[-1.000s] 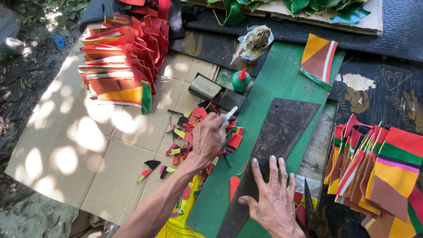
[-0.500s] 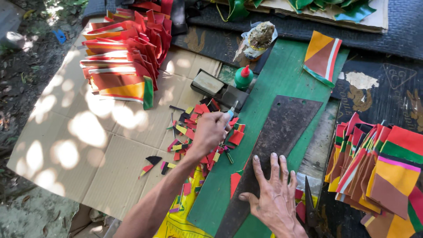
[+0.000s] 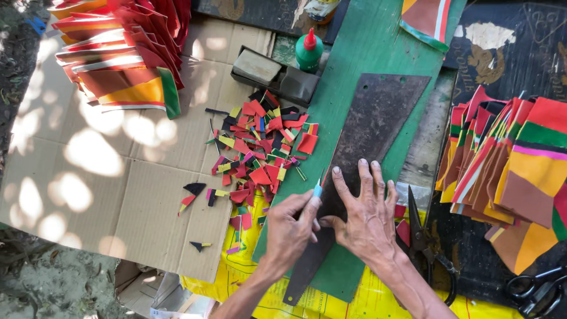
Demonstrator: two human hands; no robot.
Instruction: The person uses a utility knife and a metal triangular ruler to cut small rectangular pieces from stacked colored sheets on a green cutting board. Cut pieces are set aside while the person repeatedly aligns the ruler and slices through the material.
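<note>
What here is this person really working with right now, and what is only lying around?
In use:
left hand gripping a small light-blue-handled cutter
right hand pressing flat on the dark triangular metal template
long green cutting board

Lying about:
black-handled scissors
green bottle with red cap
coloured paper scraps

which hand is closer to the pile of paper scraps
Left. The left hand, holding a small blue cutter, sits just below the scraps. The right hand lies flat on the dark metal template, further to the right.
</note>
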